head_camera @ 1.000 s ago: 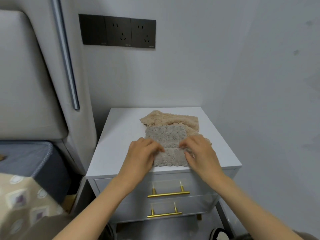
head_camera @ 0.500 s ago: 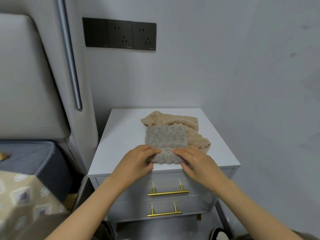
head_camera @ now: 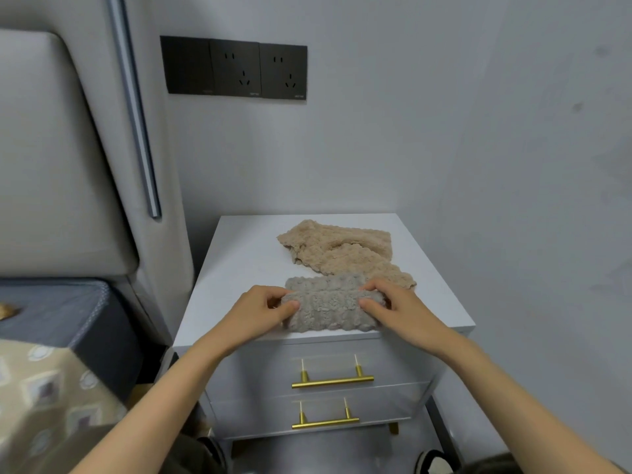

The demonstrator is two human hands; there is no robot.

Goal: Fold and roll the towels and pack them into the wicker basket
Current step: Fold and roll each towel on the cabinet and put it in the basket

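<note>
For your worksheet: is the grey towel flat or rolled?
Partly rolled: grey towel bulges as a roll between left hand and right hand.

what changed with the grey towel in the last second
The grey towel, flat before, is now mostly rolled up at the near edge of the nightstand; the left hand and right hand now pinch the roll's ends. The beige towel stayed put behind it.
</note>
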